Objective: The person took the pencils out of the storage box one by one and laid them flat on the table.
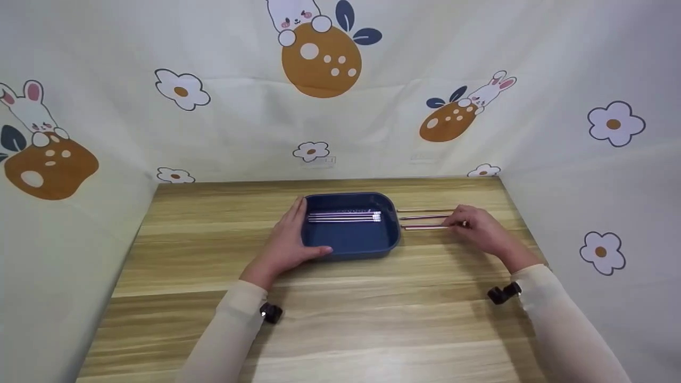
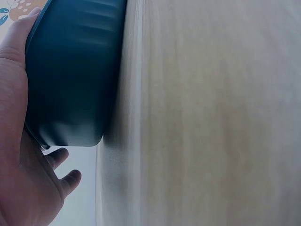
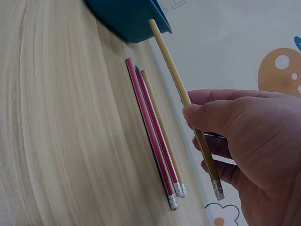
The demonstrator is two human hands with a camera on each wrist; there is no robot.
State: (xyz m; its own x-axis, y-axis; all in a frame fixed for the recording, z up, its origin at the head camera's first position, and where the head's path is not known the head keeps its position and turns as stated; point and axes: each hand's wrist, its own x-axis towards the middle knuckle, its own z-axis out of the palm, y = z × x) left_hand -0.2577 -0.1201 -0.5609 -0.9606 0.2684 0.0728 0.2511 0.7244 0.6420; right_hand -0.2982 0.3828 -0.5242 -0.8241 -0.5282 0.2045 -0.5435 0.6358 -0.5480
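Note:
A dark blue rectangular box [image 1: 348, 239] stands on the table with several pencils [image 1: 343, 217] lying in it, their silver ends to the right. My left hand [image 1: 284, 242] rests against its left end, the thumb along the near side and the fingers fairly straight. My right hand [image 1: 481, 231] is to the right of the box. In the right wrist view it pinches a yellow pencil [image 3: 170, 68] between thumb and fingers, eraser end down toward the palm. Beneath lie two red pencils, the nearer red pencil [image 3: 150, 133] and the farther red pencil [image 3: 158, 132], beside another yellow pencil [image 3: 163, 131].
The box and pencils are on a wood-grain table [image 1: 372, 319]. Pale cloth [image 1: 239, 122] printed with rabbits, oranges and flowers hangs behind and at both sides. A small black camera sits on each wrist, the left camera [image 1: 271, 313] and the right camera [image 1: 504, 293].

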